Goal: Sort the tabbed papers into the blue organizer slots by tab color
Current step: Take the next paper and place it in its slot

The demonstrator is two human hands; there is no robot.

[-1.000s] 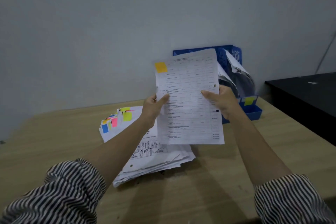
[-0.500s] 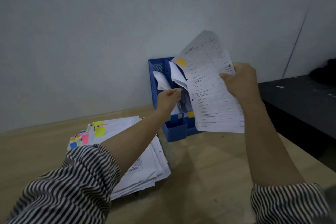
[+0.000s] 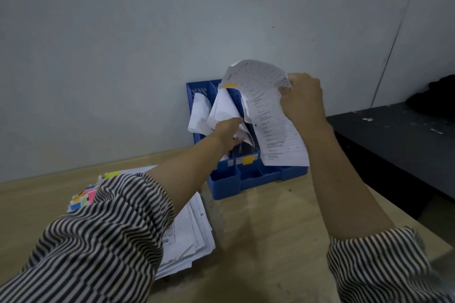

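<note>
Nearest you, the tabbed stack (image 3: pixel 187 229) waits on the tabletop (image 3: pixel 270 241). Your left hand (image 3: pixel 227 134) parts floppy filed sheets in the blue organizer (image 3: pixel 246 174); your right hand (image 3: pixel 301 98) pinches the yellow-tabbed paper (image 3: pixel 268 115) above it. Light, limp: hold its edge.

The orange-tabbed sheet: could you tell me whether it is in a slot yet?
Not yet. The right hand holds the sheet above the organizer, its lower edge outside the slots.
</note>
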